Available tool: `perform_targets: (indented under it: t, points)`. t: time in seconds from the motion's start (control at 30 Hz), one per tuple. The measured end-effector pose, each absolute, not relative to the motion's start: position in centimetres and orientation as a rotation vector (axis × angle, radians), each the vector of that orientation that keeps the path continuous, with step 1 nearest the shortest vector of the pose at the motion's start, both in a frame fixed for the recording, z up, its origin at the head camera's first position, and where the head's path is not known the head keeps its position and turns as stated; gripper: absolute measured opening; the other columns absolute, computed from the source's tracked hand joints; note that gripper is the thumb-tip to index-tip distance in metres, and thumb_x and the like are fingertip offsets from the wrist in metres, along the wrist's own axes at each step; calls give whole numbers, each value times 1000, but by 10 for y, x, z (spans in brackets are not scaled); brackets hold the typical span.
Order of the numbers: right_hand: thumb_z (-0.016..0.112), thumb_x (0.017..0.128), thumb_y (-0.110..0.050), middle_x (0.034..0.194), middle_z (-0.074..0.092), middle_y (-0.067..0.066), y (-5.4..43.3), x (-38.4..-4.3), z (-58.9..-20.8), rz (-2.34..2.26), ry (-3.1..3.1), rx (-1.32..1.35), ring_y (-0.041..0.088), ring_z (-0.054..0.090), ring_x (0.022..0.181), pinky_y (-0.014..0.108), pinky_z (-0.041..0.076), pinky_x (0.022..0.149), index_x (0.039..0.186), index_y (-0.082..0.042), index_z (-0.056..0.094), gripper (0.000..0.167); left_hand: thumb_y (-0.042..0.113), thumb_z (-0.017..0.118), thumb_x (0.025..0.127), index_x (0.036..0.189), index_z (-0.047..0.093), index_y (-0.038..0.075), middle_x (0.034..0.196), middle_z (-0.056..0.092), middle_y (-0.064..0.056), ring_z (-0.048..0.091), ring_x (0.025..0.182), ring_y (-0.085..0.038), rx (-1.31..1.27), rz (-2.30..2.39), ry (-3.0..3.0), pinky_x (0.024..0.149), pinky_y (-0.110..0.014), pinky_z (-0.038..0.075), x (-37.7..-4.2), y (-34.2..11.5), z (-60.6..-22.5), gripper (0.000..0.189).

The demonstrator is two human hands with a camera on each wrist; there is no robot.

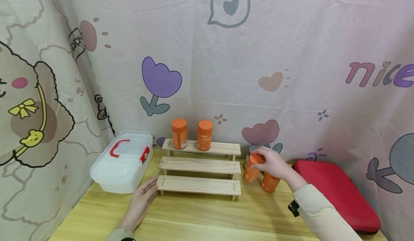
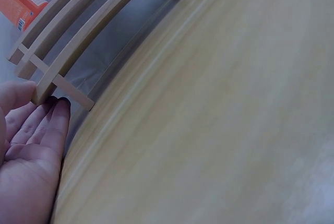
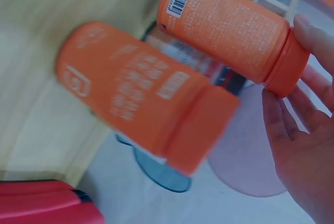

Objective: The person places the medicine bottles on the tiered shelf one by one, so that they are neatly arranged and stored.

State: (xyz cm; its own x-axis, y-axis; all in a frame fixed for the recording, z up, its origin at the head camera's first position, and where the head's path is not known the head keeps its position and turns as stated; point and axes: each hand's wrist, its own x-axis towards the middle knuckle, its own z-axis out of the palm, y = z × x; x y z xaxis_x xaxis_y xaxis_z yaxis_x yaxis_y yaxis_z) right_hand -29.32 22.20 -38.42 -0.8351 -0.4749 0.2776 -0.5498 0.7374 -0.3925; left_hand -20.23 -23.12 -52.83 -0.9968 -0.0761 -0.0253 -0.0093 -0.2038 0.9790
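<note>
right hand (image 1: pixel 273 164) gripping orange cylindrical plastic bottle (image 1: pixel 250 172) by its lid (image 3: pixel 288 63), fingers curled round it
bottle showing just right of three-tier pale wooden rack (image 1: pixel 198 185), second orange lidded bottle (image 1: pixel 270 183) standing nearby; left hand (image 1: pixel 140 202), fingers nearly straight, touching rack's left end

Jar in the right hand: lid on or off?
On. Right wrist view: the lid caps the jar, and the right hand grips that lid. Whether screwed tight: cannot tell.
</note>
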Motion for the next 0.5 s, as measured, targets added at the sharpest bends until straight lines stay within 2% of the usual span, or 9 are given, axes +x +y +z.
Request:
perform_targets:
  t: [0.27, 0.5]
  points:
    - [79, 80, -23, 108, 62, 6, 212, -290, -361, 707, -2744, 825, 18, 54, 87, 32, 50, 70, 117, -5, 64, 43, 16, 55, 98, 144, 34, -3, 144, 35, -21, 53, 111, 1, 102, -2389, -1975, 97, -17, 43, -202, -231, -528, 54]
    - [78, 81, -23, 114, 62, 10, 209, -292, -338, 689, -2674, 832, 24, 57, 97, 41, 51, 79, 117, -5, 65, 43, 15, 54, 98, 144, 34, -3, 145, 35, -21, 53, 111, 1, 96, -2398, -1967, 97, -18, 42, -202, -231, -528, 53]
